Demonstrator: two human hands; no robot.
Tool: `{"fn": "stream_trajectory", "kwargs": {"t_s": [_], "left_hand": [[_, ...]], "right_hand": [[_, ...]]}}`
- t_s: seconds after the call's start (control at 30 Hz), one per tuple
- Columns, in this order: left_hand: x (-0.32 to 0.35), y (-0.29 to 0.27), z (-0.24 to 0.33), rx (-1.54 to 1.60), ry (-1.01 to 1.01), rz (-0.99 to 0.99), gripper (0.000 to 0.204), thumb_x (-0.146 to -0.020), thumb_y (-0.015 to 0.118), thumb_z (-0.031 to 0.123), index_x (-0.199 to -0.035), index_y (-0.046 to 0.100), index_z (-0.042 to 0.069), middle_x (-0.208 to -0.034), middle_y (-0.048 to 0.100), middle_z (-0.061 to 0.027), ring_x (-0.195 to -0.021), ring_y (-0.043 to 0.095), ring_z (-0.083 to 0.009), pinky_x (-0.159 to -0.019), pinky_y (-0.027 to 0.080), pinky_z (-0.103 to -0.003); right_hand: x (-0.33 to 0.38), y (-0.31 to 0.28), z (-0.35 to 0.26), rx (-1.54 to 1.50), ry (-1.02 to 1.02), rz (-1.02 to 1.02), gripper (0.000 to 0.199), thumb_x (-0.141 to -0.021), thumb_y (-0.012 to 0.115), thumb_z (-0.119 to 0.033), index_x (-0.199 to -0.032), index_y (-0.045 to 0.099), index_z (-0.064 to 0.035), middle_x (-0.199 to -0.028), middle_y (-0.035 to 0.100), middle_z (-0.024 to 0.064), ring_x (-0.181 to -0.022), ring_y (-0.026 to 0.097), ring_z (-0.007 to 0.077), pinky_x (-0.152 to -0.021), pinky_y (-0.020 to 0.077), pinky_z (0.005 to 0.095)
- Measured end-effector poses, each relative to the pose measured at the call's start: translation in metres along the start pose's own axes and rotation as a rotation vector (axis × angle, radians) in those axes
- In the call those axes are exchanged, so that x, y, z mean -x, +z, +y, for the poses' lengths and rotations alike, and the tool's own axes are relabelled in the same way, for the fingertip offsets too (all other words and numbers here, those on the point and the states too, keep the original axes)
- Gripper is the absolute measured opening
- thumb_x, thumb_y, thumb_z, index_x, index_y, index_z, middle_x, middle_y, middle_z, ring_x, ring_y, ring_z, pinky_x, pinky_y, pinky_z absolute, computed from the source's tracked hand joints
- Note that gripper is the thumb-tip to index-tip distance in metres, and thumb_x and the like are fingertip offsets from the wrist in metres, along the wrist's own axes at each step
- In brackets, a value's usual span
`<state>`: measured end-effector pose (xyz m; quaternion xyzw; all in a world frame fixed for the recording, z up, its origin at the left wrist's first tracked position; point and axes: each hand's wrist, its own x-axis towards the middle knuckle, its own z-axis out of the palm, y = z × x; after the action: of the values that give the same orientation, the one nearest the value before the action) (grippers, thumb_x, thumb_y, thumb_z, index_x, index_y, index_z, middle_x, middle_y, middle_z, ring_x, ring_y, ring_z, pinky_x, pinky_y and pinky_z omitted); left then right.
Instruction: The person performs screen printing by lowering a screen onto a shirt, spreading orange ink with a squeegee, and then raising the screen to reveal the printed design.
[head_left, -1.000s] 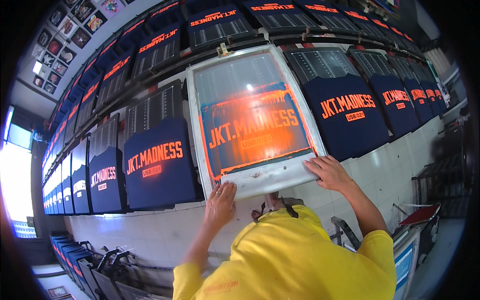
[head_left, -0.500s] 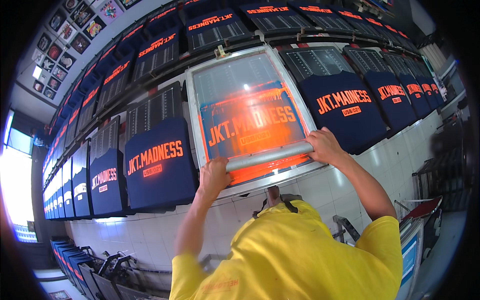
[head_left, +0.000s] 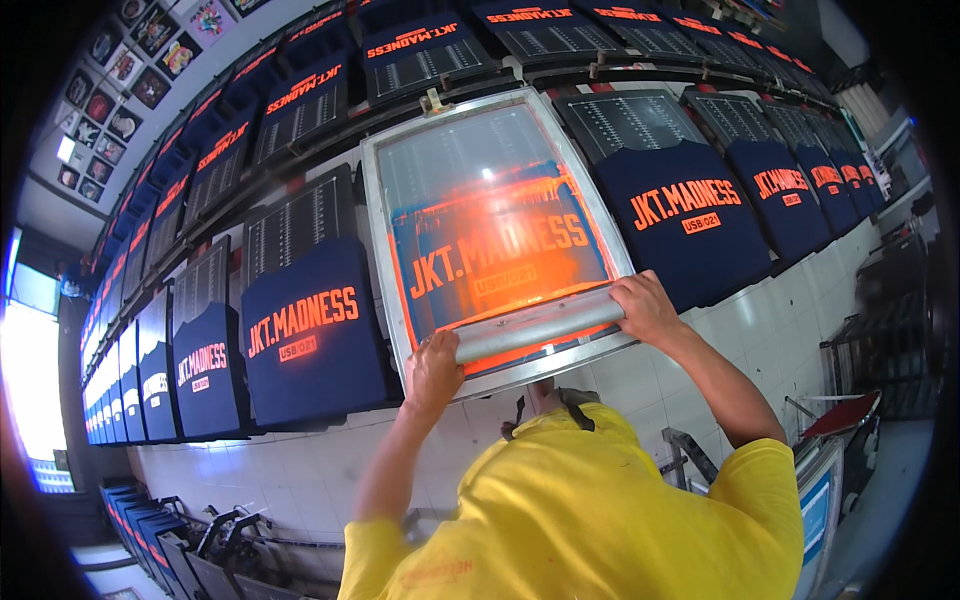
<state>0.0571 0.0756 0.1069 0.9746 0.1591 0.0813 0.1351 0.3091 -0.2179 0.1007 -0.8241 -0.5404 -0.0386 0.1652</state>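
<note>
My left hand [head_left: 434, 372] and my right hand [head_left: 648, 309] are closed round the two ends of a squeegee [head_left: 540, 327] with a long metal handle. It lies across the near end of a screen printing frame [head_left: 376, 205]. Bright orange ink [head_left: 560, 240] coats much of the mesh, and pale lettering shows through it. Beneath the screen is a dark board; its cloth is mostly hidden by ink. The squeegee's blade is hidden under the handle.
Navy shirts with orange lettering lie on boards either side, a left shirt [head_left: 310, 320] and a right shirt [head_left: 690, 215]. More boards form a row behind. A white tiled floor [head_left: 290, 480] runs below, with stacked boards [head_left: 140, 525] lower left and a metal rack [head_left: 875, 350] at right.
Both hands have drawn the squeegee slightly toward me, nearer the frame's close edge. The orange strip on its near side shows less. Both hands keep their grip.
</note>
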Motion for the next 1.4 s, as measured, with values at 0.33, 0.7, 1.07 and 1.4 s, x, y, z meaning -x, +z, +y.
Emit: {"fn": "stream_trajectory", "kwargs": {"t_s": [0.33, 0.7, 1.07, 1.4], "left_hand": [[0.009, 0.024, -0.004, -0.098, 0.122, 0.131, 0.037, -0.065, 0.063, -0.004, -0.101, 0.062, 0.001, -0.108, 0.066, -0.0108, -0.103, 0.067, -0.0245, -0.08, 0.057, -0.034], [-0.135, 0.016, -0.058, -0.114, 0.016, 0.07, 0.036, -0.065, 0.065, -0.001, -0.1, 0.065, 0.006, -0.095, 0.067, -0.0089, -0.08, 0.068, -0.0289, -0.069, 0.057, -0.038], [-0.203, -0.012, -0.091, -0.142, -0.036, -0.007, 0.017, -0.075, 0.061, 0.004, -0.09, 0.068, 0.005, -0.083, 0.069, -0.0178, -0.081, 0.069, -0.0388, -0.072, 0.055, -0.049], [-0.036, -0.025, -0.039, 0.009, 0.062, 0.135, 0.032, -0.068, 0.058, -0.005, -0.097, 0.068, 0.005, -0.09, 0.069, -0.0102, -0.081, 0.069, -0.0295, -0.068, 0.057, -0.04]], "right_hand": [[0.01, 0.012, 0.004, 0.073, -0.054, 0.121, 0.029, -0.056, 0.07, -0.001, -0.084, 0.06, -0.0032, -0.088, 0.061, 0.0071, -0.081, 0.061, 0.0254, -0.075, 0.0402, 0.0389], [-0.159, 0.025, 0.088, 0.096, -0.105, 0.026, 0.023, -0.059, 0.07, -0.001, -0.08, 0.062, -0.0048, -0.084, 0.065, 0.0089, -0.082, 0.064, 0.0257, -0.079, 0.0422, 0.0382], [-0.23, 0.02, 0.106, 0.115, -0.057, -0.105, 0.011, -0.067, 0.069, -0.009, -0.078, 0.066, -0.0067, -0.082, 0.067, 0.0105, -0.082, 0.065, 0.0303, -0.078, 0.0432, 0.0425], [-0.078, -0.005, 0.012, 0.065, -0.051, -0.03, 0.026, -0.06, 0.073, -0.006, -0.085, 0.065, -0.0067, -0.087, 0.065, 0.0063, -0.085, 0.064, 0.025, -0.079, 0.04, 0.0401]]}}
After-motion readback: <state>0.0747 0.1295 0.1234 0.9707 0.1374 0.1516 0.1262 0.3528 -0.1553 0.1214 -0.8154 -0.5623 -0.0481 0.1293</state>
